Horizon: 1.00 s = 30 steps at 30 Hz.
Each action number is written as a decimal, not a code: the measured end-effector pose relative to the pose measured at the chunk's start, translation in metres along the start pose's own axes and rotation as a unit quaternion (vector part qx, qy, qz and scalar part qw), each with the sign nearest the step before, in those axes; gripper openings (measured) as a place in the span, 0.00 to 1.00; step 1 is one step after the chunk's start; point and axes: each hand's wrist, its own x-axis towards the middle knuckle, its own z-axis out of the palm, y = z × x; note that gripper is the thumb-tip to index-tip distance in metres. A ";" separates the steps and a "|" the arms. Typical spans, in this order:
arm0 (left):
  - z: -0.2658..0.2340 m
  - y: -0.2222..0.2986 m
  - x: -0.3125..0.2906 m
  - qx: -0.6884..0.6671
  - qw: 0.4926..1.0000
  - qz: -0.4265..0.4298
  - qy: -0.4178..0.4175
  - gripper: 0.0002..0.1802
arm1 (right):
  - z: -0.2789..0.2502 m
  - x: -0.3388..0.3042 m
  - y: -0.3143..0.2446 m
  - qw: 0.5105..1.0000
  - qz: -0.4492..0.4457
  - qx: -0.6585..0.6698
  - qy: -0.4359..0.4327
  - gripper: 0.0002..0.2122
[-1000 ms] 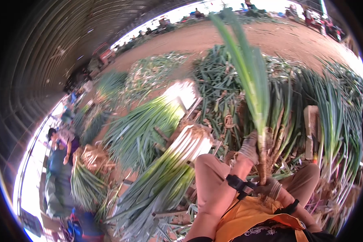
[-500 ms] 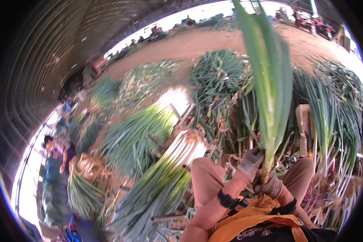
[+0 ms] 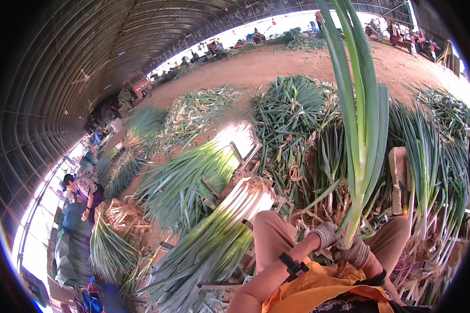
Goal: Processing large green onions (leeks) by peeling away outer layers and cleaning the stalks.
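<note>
A tall green onion [image 3: 361, 161] stands nearly upright before me, its pale lower stem between my knees and its long leaves reaching the top of the view. My right hand [image 3: 354, 253], in a grey knit glove, is closed around the stem's bottom end; the roots are mostly hidden. My left hand [image 3: 325, 236], gloved alike, is closed just left of the stem, next to a narrow strip of green leaf. What its fingers pinch is hidden. Left of my knees, a stack of trimmed green onions [image 3: 219, 229] lies with white ends toward the upper right.
Another stack of green onions [image 3: 193, 177] lies beyond the first, by wooden stakes [image 3: 237, 152]. Untrimmed green onions [image 3: 428, 156] lean at right beside a wooden post [image 3: 399, 175]. A leafy heap [image 3: 292, 107] lies ahead. At far left stands a person [image 3: 83, 193].
My left hand has slid down the stem and a little to its left. The green onion has shifted slightly right in view, and its lower stem looks paler. My right hand still grips the bottom.
</note>
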 end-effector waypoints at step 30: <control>-0.115 0.093 -0.014 -0.640 0.704 0.284 0.118 0.22 | -0.051 0.124 0.095 0.952 -0.061 0.265 -0.140 0.07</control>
